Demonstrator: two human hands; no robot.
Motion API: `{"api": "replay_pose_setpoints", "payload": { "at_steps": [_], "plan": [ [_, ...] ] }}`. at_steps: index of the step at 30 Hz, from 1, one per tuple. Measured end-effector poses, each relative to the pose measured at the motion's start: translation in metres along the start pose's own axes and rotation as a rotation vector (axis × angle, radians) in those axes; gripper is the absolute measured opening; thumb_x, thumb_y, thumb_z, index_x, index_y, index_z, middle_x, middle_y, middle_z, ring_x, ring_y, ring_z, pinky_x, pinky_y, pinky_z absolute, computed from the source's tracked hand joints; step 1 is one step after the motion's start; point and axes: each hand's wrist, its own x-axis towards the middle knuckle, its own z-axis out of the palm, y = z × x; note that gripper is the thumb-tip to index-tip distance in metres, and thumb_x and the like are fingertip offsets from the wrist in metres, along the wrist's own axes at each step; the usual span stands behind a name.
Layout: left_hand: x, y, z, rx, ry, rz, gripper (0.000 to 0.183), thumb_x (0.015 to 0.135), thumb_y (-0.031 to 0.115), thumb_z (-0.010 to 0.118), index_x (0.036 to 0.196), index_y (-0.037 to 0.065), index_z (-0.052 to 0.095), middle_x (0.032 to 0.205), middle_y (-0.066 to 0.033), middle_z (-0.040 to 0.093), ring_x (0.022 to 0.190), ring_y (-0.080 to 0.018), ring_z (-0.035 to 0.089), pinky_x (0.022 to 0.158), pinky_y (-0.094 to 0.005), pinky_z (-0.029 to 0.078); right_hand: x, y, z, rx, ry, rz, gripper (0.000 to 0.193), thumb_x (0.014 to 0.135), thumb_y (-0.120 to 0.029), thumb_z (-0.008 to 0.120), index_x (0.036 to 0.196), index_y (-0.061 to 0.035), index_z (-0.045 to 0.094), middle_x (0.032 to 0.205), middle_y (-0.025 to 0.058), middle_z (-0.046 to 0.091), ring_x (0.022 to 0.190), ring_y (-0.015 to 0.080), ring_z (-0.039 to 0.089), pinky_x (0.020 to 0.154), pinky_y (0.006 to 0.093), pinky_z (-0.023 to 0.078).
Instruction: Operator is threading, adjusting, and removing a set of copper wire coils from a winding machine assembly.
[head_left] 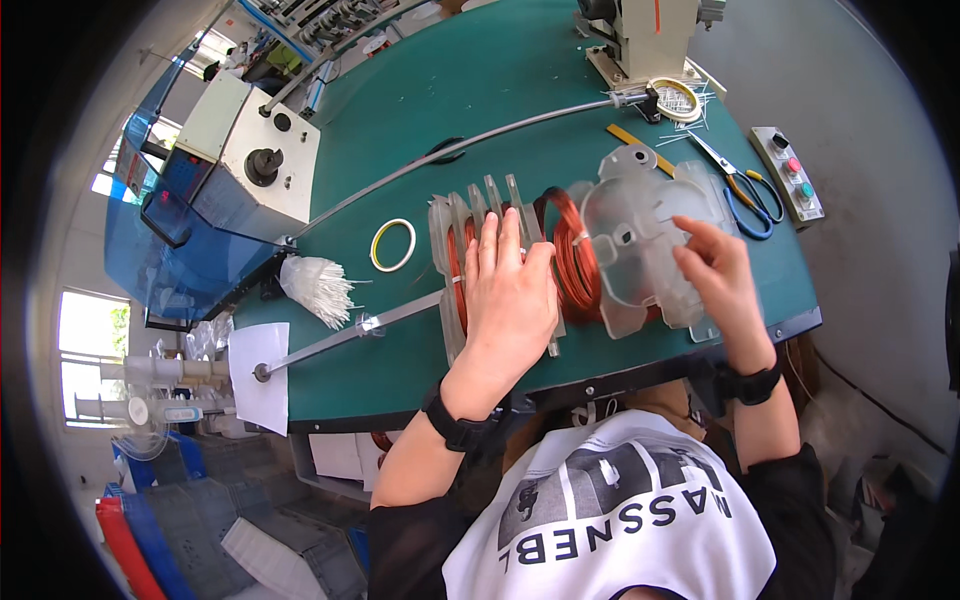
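My left hand [505,300] lies with its fingers stretched over a set of clear plastic winding-former plates [437,235] and the copper wire coils between them. To its right, a thick bundle of reddish copper wire [575,265] sits against larger translucent former discs [612,250]. My right hand [725,285] is over the right side of these discs, its fingers bent and apart, with nothing visible in them. It is slightly blurred, and whether it touches the plastic I cannot tell. A metal rod [410,307] runs up to the left end of the formers.
Scissors [735,172] and blue-handled pliers [748,215] lie right, beside a button box [790,175]. Tape rings [393,246] and a bundle of white ties [318,290] are left. A long rod [450,145] crosses behind, near a white machine [250,150] with a blue cover.
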Motion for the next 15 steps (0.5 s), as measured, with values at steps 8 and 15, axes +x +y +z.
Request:
{"api": "replay_pose_setpoints", "payload": {
  "at_steps": [8, 15],
  "plan": [
    [0.001, -0.012, -0.005, -0.254, -0.015, 0.002, 0.028, 0.089, 0.021, 0.056, 0.107, 0.001, 0.05, 0.136, -0.0265, 0.039, 0.128, -0.0405, 0.036, 0.105, -0.0479, 0.029, -0.021, -0.052, 0.068, -0.406, -0.243, -0.267, 0.042, 0.076, -0.019, 0.069, 0.112, 0.0006, 0.058, 0.072, 0.0141, 0.06, 0.066, 0.0305, 0.061, 0.06, 0.0391, 0.047],
    [-0.006, -0.012, -0.008, -0.1, 0.016, -0.083, 0.018, 0.088, 0.009, 0.049, 0.104, 0.001, 0.049, 0.134, -0.0269, 0.041, 0.128, -0.0411, 0.035, 0.105, -0.0509, 0.026, -0.002, -0.015, -0.011, -0.006, 0.025, -0.033, 0.031, 0.082, 0.0, 0.056, 0.112, 0.0051, 0.061, 0.064, -0.0036, 0.051, 0.058, 0.0031, 0.042, 0.051, 0.0204, 0.034]
  ]
}}
